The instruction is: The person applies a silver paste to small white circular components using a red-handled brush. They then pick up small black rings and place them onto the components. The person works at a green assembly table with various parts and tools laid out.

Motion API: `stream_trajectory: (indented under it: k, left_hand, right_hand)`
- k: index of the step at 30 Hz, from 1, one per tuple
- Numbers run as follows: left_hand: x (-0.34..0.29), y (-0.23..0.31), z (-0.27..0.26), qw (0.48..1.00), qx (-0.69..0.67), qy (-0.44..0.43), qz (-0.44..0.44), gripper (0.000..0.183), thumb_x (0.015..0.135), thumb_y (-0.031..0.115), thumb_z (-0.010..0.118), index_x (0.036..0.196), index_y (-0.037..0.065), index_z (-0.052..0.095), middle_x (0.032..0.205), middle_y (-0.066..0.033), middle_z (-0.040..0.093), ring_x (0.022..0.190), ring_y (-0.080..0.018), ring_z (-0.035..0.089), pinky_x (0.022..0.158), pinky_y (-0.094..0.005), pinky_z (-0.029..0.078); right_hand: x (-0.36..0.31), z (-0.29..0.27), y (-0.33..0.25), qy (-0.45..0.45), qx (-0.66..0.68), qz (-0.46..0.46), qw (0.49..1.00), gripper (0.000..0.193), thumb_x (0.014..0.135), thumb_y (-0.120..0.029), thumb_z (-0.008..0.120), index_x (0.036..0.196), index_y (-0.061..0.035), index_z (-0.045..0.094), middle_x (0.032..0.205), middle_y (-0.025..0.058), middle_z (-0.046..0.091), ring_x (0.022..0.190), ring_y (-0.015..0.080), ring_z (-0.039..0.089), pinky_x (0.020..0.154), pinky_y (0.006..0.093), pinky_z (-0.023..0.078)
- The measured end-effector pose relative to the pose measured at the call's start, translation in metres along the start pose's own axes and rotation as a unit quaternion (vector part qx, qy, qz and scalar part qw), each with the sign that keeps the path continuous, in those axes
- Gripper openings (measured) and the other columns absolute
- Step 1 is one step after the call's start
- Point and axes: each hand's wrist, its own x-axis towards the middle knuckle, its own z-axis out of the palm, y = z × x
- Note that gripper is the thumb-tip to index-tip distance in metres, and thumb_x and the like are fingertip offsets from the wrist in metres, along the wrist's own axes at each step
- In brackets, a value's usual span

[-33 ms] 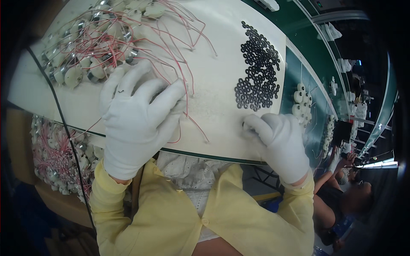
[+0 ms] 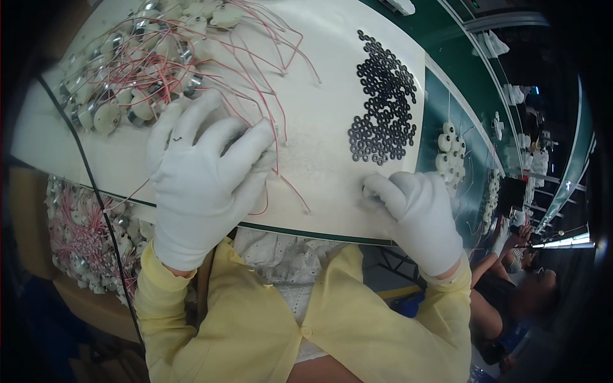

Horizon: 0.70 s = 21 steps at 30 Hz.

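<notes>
My left hand (image 2: 203,167), in a white glove, curls over the near edge of a heap of round white-and-silver motors (image 2: 105,117) with red wires. Its index finger and thumb close beside the wires. A loose red wire (image 2: 295,193) and other wire ends come out from under it; what lies in its grasp is hidden by the palm. My right hand (image 2: 418,207), also gloved, rests by the table's near edge with thumb and forefinger pinched. A small black ring (image 2: 366,189) shows partly at its fingertips. Just beyond lie many more black rings (image 2: 384,108) spread flat.
The white tabletop (image 2: 313,127) has a green near edge. Below it on the left, a cardboard box (image 2: 70,303) holds more wired motors (image 2: 83,236). A black cable (image 2: 86,150) runs down the left side. White round parts (image 2: 450,156) stand at right; a person (image 2: 511,293) sits beyond.
</notes>
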Motion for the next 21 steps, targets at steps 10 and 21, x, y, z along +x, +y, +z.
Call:
stream_trajectory:
  k: [10, 21]
  left_hand:
    - [0.011, 0.019, 0.008, 0.998, 0.039, -0.027, 0.029, 0.031, 0.077, 0.019, 0.077, 0.108, 0.019, 0.072, 0.101, -0.0051, 0.065, 0.119, -0.0352, 0.057, 0.108, -0.0538, 0.036]
    - [0.005, 0.02, 0.008, 0.996, 0.06, -0.053, 0.033, 0.03, 0.082, 0.019, 0.073, 0.112, 0.017, 0.071, 0.107, -0.0085, 0.064, 0.123, -0.0377, 0.055, 0.109, -0.057, 0.035]
  right_hand:
    - [-0.024, 0.032, -0.004, 0.136, 0.369, 0.162, 0.905, 0.019, 0.092, -0.012, 0.065, 0.11, -0.0094, 0.065, 0.088, 0.0055, 0.071, 0.072, 0.0294, 0.065, 0.067, 0.0387, 0.047]
    - [-0.072, 0.017, -0.001, 0.136, 0.117, 0.341, 0.923, 0.032, 0.088, -0.026, 0.071, 0.115, -0.0099, 0.065, 0.074, 0.0069, 0.06, 0.065, 0.0292, 0.06, 0.062, 0.0411, 0.044]
